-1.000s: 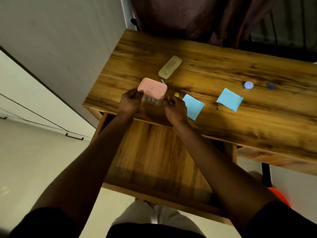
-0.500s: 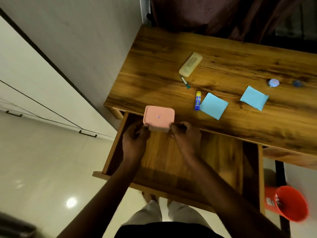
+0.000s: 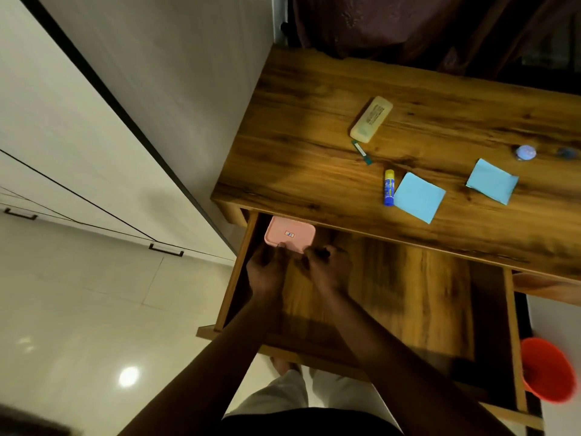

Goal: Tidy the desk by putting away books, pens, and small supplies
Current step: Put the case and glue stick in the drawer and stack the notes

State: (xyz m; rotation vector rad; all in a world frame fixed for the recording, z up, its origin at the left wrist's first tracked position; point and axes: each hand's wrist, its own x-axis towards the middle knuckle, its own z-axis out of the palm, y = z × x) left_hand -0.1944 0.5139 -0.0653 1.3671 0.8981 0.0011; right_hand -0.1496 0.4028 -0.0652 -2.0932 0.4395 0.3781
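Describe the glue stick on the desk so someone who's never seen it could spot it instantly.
Look at the wooden desk top above the open drawer. Just left of the nearer blue paper square lies the glue stick. It's the only small tube: blue body, yellow cap.

Both bare forearms extend forward and converge, hands side by side, backs up, near the drawer's far-left corner. We note the left hand with fingertips hooked over the near edge of the pink box. The right hand curls its fingers at that edge, contact unclear to us.
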